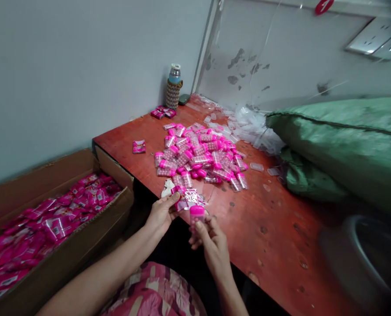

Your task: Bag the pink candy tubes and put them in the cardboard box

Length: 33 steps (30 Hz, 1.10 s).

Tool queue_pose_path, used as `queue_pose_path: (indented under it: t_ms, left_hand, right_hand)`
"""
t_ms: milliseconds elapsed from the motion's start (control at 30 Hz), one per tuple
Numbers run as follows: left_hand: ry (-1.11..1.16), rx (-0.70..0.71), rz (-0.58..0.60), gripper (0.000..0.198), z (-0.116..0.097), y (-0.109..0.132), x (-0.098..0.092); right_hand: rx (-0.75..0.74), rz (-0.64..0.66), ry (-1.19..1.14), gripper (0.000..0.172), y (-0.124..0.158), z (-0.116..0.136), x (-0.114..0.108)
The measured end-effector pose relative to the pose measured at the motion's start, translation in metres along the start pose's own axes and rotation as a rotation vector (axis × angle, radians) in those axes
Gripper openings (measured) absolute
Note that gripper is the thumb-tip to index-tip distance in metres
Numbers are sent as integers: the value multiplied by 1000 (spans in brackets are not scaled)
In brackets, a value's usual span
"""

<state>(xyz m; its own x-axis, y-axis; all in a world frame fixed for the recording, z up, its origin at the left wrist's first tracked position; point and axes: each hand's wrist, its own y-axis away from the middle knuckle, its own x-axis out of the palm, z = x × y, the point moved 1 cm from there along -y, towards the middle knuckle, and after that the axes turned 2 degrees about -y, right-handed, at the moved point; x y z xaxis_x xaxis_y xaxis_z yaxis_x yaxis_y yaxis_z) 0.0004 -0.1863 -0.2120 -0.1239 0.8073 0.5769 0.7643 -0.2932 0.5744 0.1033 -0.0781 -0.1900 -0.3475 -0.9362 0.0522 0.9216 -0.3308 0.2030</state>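
Between the thumb and fingers of my left hand (164,213) is a pink printed wrapper (182,198), over the table's near edge. My right hand (211,237) grips a small clear candy bottle (197,214) with a pink cap, held upright just right of the wrapper. Pink balls show through its clear wall. Just beyond both hands lies a heap of similar pink-capped bottles (200,151). A crumpled white scrap (167,188) sits beside the wrapper.
At left stands a cardboard box (116,206) full of pink packets (60,219). A flask (173,87) in a knitted sleeve stands at the back of the red table (274,245). Clear plastic pieces (254,129), a green sack (346,145) and a blurred bucket (356,254) are at right.
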Motion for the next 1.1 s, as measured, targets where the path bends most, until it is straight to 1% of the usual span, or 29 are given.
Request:
queue_pose_path:
  t_ms: [100, 267, 400, 500, 600, 667, 767, 867, 933, 1067, 1100]
  left_hand:
    - [44, 6, 21, 16, 4, 2, 3]
    - [71, -11, 51, 17, 11, 8, 9]
    - [3, 37, 128, 19, 15, 14, 14]
    - [-59, 67, 185, 21, 14, 18, 17]
    - [-84, 53, 249, 23, 12, 20, 18]
    - [-90, 44, 285, 25, 11, 21, 19]
    - [-101, 40, 308, 29, 11, 20, 19]
    - [-143, 27, 324, 22, 12, 18, 18]
    - [-193, 9, 342, 23, 13, 17, 17]
    - [-281, -8, 379, 22, 11, 15, 18]
    - [-309, 3, 380, 21, 10, 15, 18]
  right_hand:
    - [8, -42, -55, 26, 13, -8, 10]
    - [-13, -107, -70, 25, 11, -11, 12]
    - [-25, -136, -66, 24, 8, -10, 11]
    - [-27, -111, -95, 22, 8, -10, 12]
    - [-29, -98, -114, 21, 6, -13, 13]
    - [-42, -125, -93, 21, 5, -15, 13]
    - [-87, -158, -28, 21, 5, -18, 13]
    - [-106, -177, 1, 21, 4, -19, 13]
    - [-94, -165, -40, 21, 3, -20, 13]
    - [-13, -67, -221, 22, 1, -22, 13]
    - [-4, -61, -235, 22, 1, -23, 13]
